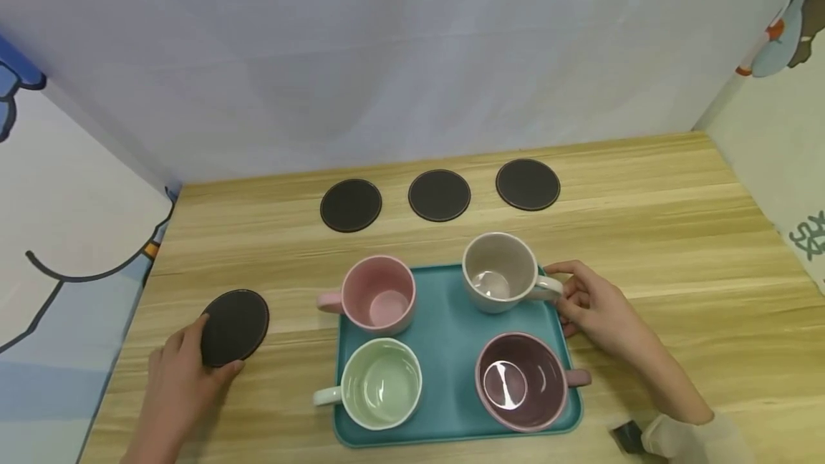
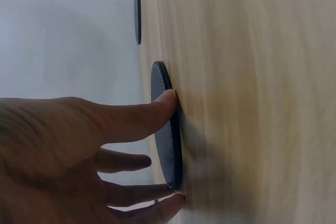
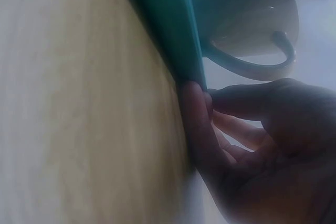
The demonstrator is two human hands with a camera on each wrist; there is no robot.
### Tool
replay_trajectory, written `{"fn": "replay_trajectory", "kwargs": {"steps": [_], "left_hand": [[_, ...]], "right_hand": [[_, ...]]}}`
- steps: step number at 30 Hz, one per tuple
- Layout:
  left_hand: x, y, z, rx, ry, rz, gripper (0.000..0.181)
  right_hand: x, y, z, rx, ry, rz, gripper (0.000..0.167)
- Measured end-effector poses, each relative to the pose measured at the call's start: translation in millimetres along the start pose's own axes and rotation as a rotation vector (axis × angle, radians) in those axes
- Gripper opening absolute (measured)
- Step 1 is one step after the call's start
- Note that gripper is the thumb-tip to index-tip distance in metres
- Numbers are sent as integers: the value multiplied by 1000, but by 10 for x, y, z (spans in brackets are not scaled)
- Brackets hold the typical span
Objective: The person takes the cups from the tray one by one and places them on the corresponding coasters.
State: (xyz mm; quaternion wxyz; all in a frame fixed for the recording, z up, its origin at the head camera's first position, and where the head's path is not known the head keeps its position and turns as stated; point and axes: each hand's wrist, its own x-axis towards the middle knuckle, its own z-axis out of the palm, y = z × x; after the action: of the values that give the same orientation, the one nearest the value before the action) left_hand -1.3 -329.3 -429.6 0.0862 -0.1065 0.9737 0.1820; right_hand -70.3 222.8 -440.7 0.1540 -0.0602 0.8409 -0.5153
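Observation:
My left hand [image 1: 179,387] holds a black round coaster [image 1: 241,324] at the left of the table, thumb and fingers at its edges; in the left wrist view the thumb of the hand [image 2: 89,145] lies on the rim of the coaster [image 2: 166,158]. My right hand [image 1: 599,313] pinches the upper right corner of the teal tray [image 1: 445,342], beside the handle of a whitish mug [image 1: 499,271]. The right wrist view has that hand [image 3: 278,140] at the corner of the tray [image 3: 168,19]. A pink mug [image 1: 380,292], green mug [image 1: 382,385] and purple mug [image 1: 523,382] are also on the tray.
Three black coasters lie in a row behind the tray: left [image 1: 351,205], middle [image 1: 440,195] and right [image 1: 528,184]. A pale cloth wall [image 1: 399,56] stands along the back edge of the wooden table [image 1: 677,235]. Printed panels flank both sides.

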Motion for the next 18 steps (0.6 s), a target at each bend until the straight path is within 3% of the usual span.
{"fn": "replay_trajectory", "kwargs": {"steps": [10,18], "left_hand": [[326,23,-148,24,-21,96,91],[547,82,-167,41,-55,145,86]], "right_hand": [[-23,-6,-21,-10,16,10,49],[-15,-13,-10,-17,11,13,48]]}}
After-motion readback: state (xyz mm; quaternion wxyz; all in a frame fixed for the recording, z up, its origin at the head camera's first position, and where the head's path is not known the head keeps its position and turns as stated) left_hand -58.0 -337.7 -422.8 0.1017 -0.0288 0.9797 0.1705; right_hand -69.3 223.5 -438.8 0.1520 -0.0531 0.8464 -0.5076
